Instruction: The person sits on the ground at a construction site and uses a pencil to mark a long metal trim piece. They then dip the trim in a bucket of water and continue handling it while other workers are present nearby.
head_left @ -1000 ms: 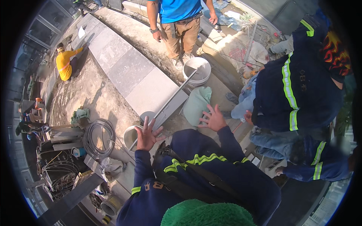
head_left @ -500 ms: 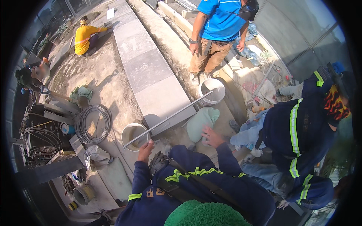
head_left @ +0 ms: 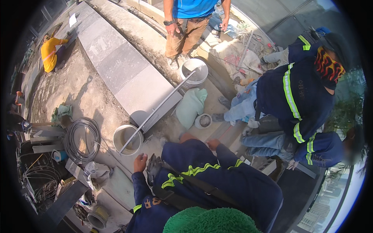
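Note:
My left hand (head_left: pixel 140 163) is low, fingers loosely bent and apart with nothing seen in them, just below a white bucket (head_left: pixel 121 135). My right hand (head_left: pixel 213 144) is farther right, beside my dark sleeve; its fingers are too small and partly hidden to tell. A long straight metal bar (head_left: pixel 158 108) lies across that bucket and a second bucket (head_left: pixel 199 73), alongside the end of a strip of grey slabs (head_left: pixel 124 73). A pale green sack (head_left: pixel 188 108) and a small white pail (head_left: pixel 203 121) are beyond my right hand.
A worker in yellow (head_left: pixel 50 54) squats far left. A person in blue (head_left: pixel 194 7) stands ahead. Workers in dark reflective clothing (head_left: pixel 293 93) are close at right. Coiled cable (head_left: pixel 74 139), boards, sacks and tubs crowd the left; debris (head_left: pixel 244 54) lies beside the wall panels.
Both my hands have dropped from raised, spread-fingered positions to lower ones with fingers more bent. The view has shifted and swung, and the small pail now shows beside the sack.

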Action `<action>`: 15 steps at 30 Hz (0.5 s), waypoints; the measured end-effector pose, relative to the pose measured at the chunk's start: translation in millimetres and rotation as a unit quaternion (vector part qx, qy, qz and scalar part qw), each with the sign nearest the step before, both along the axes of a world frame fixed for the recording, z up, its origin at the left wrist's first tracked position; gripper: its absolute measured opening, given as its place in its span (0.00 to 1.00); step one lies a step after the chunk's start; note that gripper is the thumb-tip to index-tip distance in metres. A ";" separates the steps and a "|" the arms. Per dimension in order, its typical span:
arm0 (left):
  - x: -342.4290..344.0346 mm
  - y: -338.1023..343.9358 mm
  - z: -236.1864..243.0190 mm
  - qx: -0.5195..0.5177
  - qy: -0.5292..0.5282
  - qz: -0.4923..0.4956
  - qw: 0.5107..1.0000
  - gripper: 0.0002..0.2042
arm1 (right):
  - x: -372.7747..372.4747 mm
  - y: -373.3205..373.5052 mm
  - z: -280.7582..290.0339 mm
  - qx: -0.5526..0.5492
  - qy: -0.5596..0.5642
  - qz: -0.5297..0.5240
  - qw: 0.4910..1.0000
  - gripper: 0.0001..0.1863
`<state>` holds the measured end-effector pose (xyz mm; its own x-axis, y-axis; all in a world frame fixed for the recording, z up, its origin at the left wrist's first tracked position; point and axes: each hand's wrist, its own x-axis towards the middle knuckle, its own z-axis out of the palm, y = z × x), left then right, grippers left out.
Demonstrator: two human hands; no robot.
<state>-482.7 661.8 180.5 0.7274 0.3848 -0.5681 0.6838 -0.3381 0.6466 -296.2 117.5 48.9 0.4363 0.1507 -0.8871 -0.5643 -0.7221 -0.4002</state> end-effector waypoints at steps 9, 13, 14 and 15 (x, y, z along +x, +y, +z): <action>87.2 -1.2 21.6 0.066 -0.037 -0.100 0.992 0.30 | 29.5 41.9 14.0 0.091 -0.056 -0.157 0.982 0.20; 99.9 -3.5 42.9 0.139 -0.013 -0.109 0.984 0.26 | 56.3 80.3 47.6 0.122 -0.074 -0.152 0.978 0.24; 99.6 -7.6 47.6 0.164 0.007 -0.112 0.980 0.25 | 58.2 80.7 51.2 0.122 -0.070 -0.124 0.982 0.25; 85.4 -13.6 51.5 0.187 0.028 -0.112 0.976 0.24 | 54.9 78.4 48.5 0.114 -0.066 -0.117 0.984 0.26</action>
